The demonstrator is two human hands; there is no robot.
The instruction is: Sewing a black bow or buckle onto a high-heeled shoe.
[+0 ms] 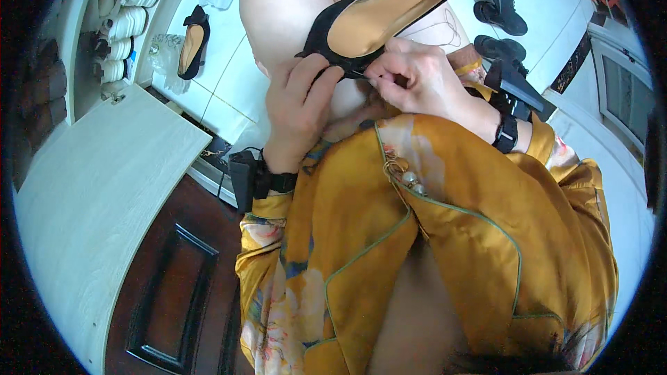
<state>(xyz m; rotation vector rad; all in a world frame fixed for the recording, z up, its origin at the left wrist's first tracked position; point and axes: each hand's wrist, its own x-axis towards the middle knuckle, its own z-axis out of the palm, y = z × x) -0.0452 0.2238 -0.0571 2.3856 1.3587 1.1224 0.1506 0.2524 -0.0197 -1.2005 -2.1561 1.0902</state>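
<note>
A black pump with a tan insole lies across my knees, its toe toward me and its heel end reaching the upper right. My left hand grips the left side of the toe with bent fingers. At the toe's front edge, my right hand is closed in a pinch. A thin shiny needle shows between its fingertips and the black toe. Fine dark thread loops over my right leg, beside the shoe. The underside of the toe is hidden.
A matching black shoe with a bow stands on the tiled floor, beside clear plastic. White shoes fill a cabinet at the left, its pale door swung out. Black shoes sit at the right, near a white-framed panel.
</note>
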